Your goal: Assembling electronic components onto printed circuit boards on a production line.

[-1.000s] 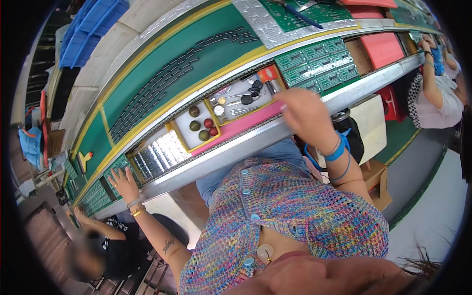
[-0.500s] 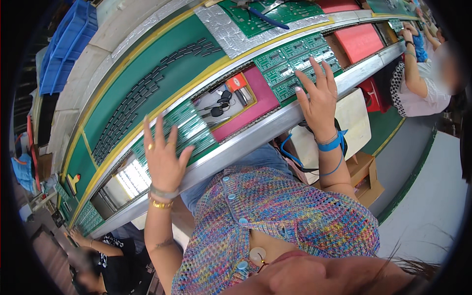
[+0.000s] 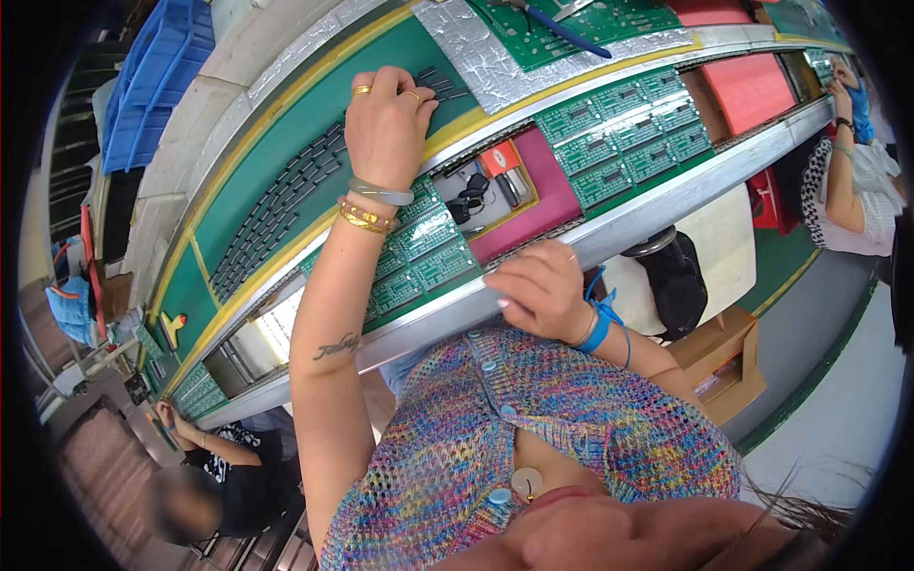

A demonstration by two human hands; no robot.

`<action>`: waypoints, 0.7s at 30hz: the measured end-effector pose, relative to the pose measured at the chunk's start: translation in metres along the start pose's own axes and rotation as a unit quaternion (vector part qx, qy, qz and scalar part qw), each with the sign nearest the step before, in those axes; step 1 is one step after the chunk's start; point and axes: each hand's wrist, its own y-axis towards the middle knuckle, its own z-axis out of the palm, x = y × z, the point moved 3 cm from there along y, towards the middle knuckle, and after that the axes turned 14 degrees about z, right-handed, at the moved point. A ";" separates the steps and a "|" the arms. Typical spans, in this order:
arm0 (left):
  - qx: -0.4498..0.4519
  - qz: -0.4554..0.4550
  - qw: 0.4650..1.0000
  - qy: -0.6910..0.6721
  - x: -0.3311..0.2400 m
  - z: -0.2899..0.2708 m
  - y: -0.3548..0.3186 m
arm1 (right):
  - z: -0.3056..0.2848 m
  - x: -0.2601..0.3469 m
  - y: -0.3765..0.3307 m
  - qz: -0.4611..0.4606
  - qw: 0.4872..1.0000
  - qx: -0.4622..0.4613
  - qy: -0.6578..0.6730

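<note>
Over the green mat (image 3: 249, 143) my left hand (image 3: 386, 128) bends its fingers down into a pinch among small black chips (image 3: 295, 181) laid in rows. What its fingertips hold, if anything, is hidden. Below that wrist lies a panel of green circuit boards (image 3: 428, 247), partly covered by my forearm. My right hand (image 3: 543, 290) rests by the metal rail (image 3: 628, 226) at the near side, its fingers loosely bent, thumb apart, with nothing seen in them. A second circuit board panel (image 3: 624, 138) sits on the line farther right.
Between the panels is a pink tray (image 3: 547, 186) holding keys (image 3: 471, 195) and a small red box (image 3: 499, 159). Pliers (image 3: 562, 30) lie on a large green board at the back. Blue crates (image 3: 157, 95) stand far left; co-workers sit at both ends.
My left hand has left the near board panel and reached up to the chips. My right hand has drawn back from the right panel to the near rail, its fingers now bent.
</note>
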 end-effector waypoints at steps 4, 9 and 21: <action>-0.017 0.044 0.999 -0.004 -0.002 -0.017 -0.001 | 0.016 0.002 -0.003 -0.040 0.999 -0.025 -0.024; 0.022 0.005 0.999 -0.027 -0.030 -0.058 -0.044 | 0.012 -0.003 -0.005 -0.059 0.997 -0.027 -0.039; 0.046 -0.042 0.998 0.009 -0.039 -0.047 -0.075 | 0.015 0.002 -0.004 -0.076 0.995 -0.031 -0.054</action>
